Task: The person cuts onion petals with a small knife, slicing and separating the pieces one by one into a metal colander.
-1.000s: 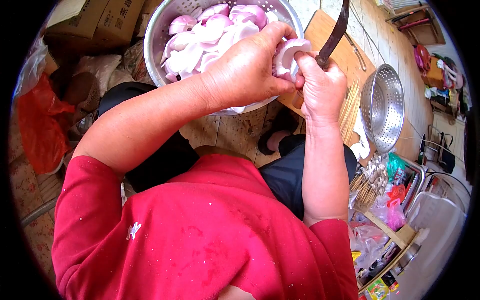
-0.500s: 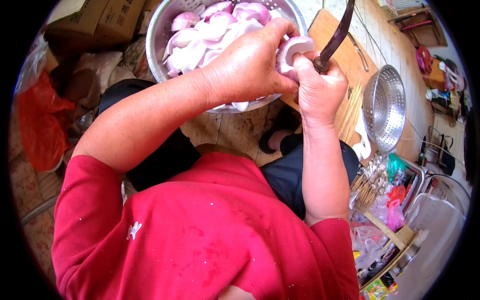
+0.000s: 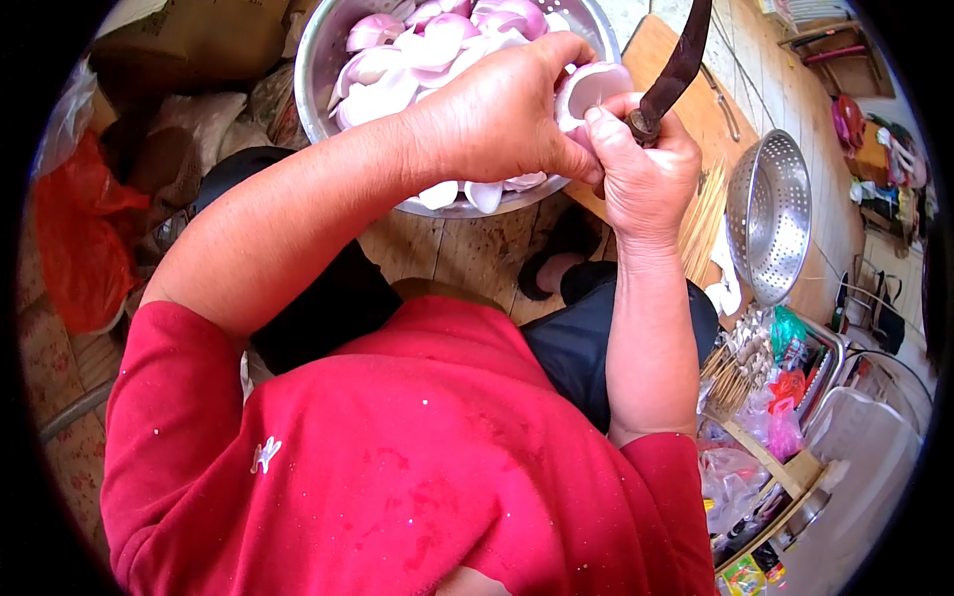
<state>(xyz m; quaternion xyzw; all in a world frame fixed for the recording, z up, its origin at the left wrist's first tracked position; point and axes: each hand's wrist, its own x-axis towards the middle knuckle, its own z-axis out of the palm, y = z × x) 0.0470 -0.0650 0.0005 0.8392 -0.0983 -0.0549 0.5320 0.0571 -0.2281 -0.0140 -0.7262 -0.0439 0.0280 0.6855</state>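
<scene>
My left hand (image 3: pixel 512 109) is closed around a piece of purple onion (image 3: pixel 594 91), its pale cut face turned towards me. In my right hand (image 3: pixel 648 169) is a knife (image 3: pixel 678 72) with a dark, curved blade pointing up and away. The right thumb and fingers also press against the onion piece, so both hands meet there. Under my left hand and forearm stands a metal colander (image 3: pixel 310 94) filled with cut onion pieces (image 3: pixel 437 50), white and purple. Part of that heap is hidden by the arm.
A wooden board (image 3: pixel 656 50) lies to the right, with another knife (image 3: pixel 720 99) and a bundle of wooden skewers (image 3: pixel 702 223). Beside them an empty colander (image 3: pixel 770 219) stands tilted. Skewered food (image 3: pixel 740 363) and plastic bags are lower right; a red bag (image 3: pixel 84 243) and cardboard box (image 3: pixel 189 50) are left.
Both hands have shifted slightly right together with the onion piece and knife. The onion's cut face now shows more broadly, and the right thumb sits lower against it.
</scene>
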